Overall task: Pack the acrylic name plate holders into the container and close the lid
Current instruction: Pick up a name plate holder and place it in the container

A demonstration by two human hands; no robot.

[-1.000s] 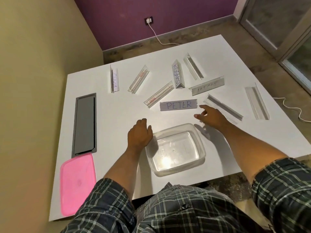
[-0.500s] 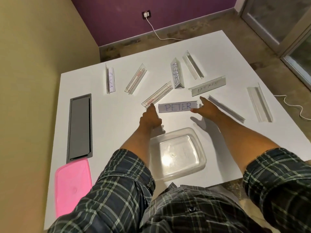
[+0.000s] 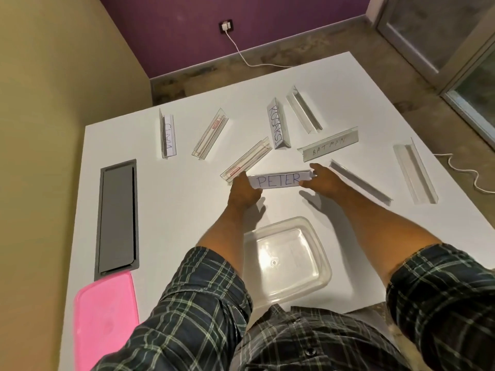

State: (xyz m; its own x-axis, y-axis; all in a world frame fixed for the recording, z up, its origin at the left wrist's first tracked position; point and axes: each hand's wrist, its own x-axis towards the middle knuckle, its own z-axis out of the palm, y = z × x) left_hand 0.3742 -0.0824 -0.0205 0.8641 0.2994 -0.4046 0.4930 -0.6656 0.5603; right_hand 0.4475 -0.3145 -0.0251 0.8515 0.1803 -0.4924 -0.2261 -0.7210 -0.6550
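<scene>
White worktop [image 3: 166, 210] fills my view under purple and olive walls. At its middle lies the PETER holder [image 3: 278, 180], and I have my left hand [image 3: 242, 190] on its left end and my right hand [image 3: 322, 180] on its right end, fingers pinching each end. Just nearer me sits the clear container [image 3: 288, 259], open and empty. The pink lid [image 3: 105, 326] lies well apart at the near left corner. Crowding close behind are the red-label holder [image 3: 247, 160], BATMAN holder [image 3: 328, 148] and ROSAKSI holder [image 3: 277, 125].

Nine acrylic name plate holders [image 3: 278, 180], one clear container [image 3: 318, 285], one pink lid [image 3: 104, 325], two hands [image 3: 245, 191].
</scene>
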